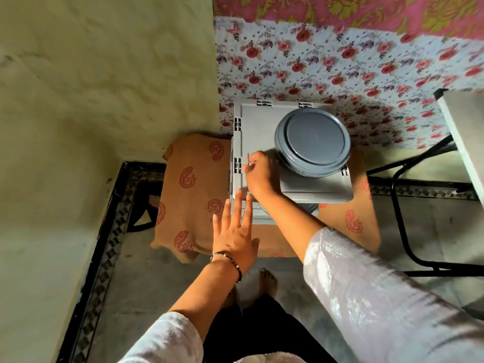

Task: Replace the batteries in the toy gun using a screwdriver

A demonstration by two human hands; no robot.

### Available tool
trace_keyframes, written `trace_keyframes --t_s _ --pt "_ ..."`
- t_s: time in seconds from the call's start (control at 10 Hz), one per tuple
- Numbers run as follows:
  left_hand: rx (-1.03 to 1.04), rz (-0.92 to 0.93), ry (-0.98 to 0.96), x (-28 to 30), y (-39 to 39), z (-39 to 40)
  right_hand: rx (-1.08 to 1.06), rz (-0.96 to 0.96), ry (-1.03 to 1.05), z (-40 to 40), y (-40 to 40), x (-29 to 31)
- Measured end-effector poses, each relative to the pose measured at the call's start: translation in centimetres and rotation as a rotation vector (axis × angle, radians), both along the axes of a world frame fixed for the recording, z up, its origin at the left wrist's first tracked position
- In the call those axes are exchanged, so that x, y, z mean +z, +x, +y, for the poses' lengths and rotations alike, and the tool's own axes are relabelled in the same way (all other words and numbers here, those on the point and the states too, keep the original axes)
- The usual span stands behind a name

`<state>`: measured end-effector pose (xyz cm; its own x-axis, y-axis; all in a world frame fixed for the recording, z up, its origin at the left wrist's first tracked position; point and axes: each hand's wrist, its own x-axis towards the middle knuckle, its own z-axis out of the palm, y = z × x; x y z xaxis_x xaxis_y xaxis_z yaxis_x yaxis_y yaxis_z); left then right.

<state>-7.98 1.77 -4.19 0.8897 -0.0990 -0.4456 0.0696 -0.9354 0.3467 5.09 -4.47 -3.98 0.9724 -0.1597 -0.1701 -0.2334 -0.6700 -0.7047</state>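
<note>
- The right hand [258, 174] is pinching a thin metal shaft (the screwdriver [248, 159], I am guessing) over the grey crate [251, 121]; that light pinch is risking a drop.
- The left hand [234, 231] is reaching flat, fingers straight, holding nothing.
- The round grey container [313, 141] is sitting just beside the knuckles and could get knocked.
- The toy gun is nowhere in sight.

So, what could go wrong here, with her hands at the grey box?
1. The round grey container sits on the grey box lid; lifting the lid may tip it off.
2. The right hand pinches a thin metal shaft, perhaps the screwdriver; it could slip.
3. Bare feet are below.
</note>
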Motion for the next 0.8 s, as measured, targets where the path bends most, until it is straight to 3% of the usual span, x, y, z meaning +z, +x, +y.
trace_keyframes --t_s 0.4,0.6,0.8 --pt "-0.030 -0.022 -0.071 -0.4 -0.2 0.6 -0.004 0.078 0.003 -0.4 0.2 -0.4" --pt "-0.039 -0.055 -0.082 -0.7 -0.1 0.8 -0.002 0.011 0.151 -2.2 -3.2 0.5" --pt "0.106 -0.147 -0.229 0.6 -0.6 0.8 -0.028 -0.154 0.271 -5.9 -9.6 3.2"
